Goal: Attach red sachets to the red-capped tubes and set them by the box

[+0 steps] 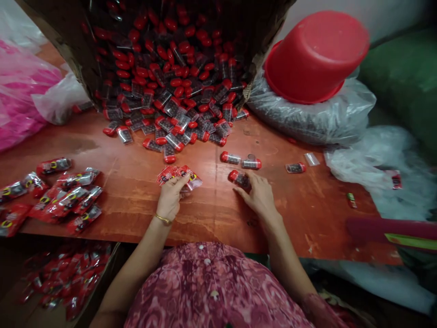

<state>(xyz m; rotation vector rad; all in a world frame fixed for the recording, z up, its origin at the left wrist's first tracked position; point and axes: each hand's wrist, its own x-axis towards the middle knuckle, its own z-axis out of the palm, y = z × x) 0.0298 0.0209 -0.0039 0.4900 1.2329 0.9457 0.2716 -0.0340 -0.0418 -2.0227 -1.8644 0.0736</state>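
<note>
My left hand (170, 197), with a gold bangle at the wrist, pinches several red printed plastic packets (193, 178) above the table. To its right, my right hand (260, 196) has its thumb and fingers around a small clear tube (239, 178) with a red cap and dark little balls inside. Just beyond that hand lie two more such tubes, one on the left (231, 158) and one on the right (251, 163). Another tube (295, 168) rests farther right. A heap of these tubes (174, 125) spills toward me from a cardboard box (73, 59).
Filled red packets (68, 200) are piled at the table's left, with more in a box (114, 255) below its edge. A red bucket (317, 57) stands upside down on a bag of dark contents (307, 120). Clear plastic bags (392, 150) lie right, a pink-filled bag (23, 91) left.
</note>
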